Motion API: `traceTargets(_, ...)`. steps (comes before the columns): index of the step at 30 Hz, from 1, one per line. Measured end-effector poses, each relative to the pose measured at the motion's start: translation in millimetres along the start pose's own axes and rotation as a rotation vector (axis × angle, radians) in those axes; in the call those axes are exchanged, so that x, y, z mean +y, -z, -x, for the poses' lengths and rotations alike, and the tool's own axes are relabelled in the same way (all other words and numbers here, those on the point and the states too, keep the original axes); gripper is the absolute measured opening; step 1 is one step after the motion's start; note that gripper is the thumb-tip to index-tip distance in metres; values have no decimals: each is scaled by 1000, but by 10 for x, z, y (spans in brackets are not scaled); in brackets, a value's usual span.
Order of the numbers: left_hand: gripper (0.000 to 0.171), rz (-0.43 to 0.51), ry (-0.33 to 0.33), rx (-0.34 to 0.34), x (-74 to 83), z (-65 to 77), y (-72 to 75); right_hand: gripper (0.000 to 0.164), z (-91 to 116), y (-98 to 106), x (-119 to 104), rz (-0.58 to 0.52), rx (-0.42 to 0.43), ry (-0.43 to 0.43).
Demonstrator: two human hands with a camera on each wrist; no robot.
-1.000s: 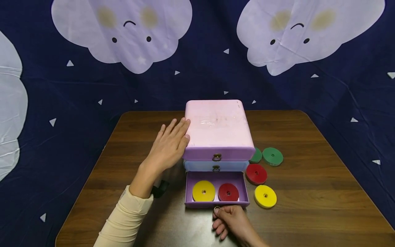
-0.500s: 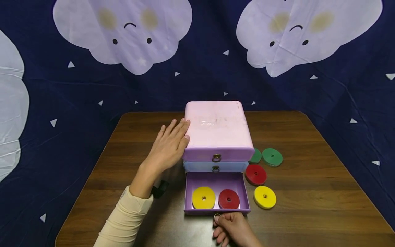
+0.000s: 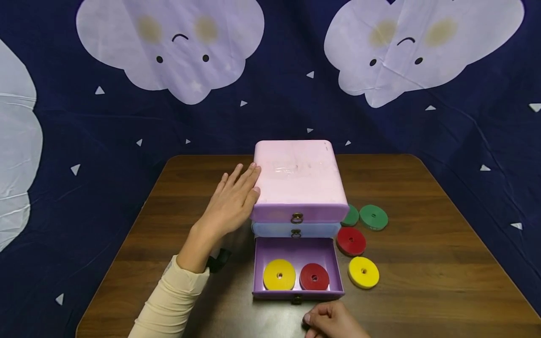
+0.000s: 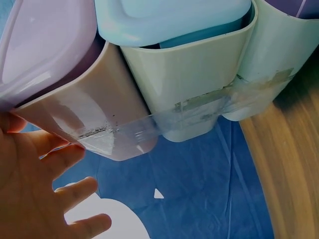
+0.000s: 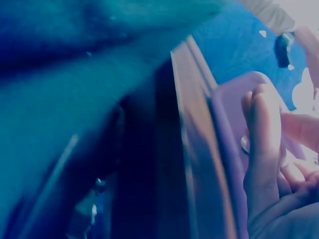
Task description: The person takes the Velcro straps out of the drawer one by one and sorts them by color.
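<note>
Purple and drawn well out, the bottom drawer (image 3: 296,249) juts from a pink-topped three-drawer unit (image 3: 297,180) on the wooden table (image 3: 422,225). By the head view, a yellow disc (image 3: 274,277) and a red disc (image 3: 308,279) lie side by side inside it; more discs (image 3: 363,273) sit to the unit's right. The left hand (image 3: 231,202) lies straight-fingered against the unit's left side. The right hand (image 3: 334,321), loosely curled, is just in front of the ring pull (image 3: 297,299), apart from it; I see nothing in its grip. Opening this drawer seems the step in hand, nearly done; getting at its contents would call for the right hand to rise over the front wall (image 3: 270,295) while the left steadies the unit. The unit partly hides one green disc (image 3: 351,216).

From the left wrist, spread fingers (image 4: 65,158) touch the taped casing (image 4: 84,114).

From the right wrist, a teal blur (image 5: 75,94) swallows half the view, and the curled hand masks much of a purple drawer front (image 5: 231,107).
</note>
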State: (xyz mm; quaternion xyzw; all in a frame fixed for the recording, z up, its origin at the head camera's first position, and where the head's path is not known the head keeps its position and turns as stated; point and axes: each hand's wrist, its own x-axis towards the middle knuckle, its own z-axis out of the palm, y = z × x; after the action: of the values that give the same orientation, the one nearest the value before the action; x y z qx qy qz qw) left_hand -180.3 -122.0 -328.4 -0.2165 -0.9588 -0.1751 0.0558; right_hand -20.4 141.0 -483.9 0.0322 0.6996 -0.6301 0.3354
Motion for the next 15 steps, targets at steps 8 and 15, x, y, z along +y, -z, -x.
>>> traceTargets(8, 52, -14, -3, -3, -4, 8, 9, 37, 254, 258, -157, 63, -58, 119)
traceTargets(15, 52, -13, -12, 3, 0, 10, -4, 40, 418, 604, -283, 85, -80, 201)
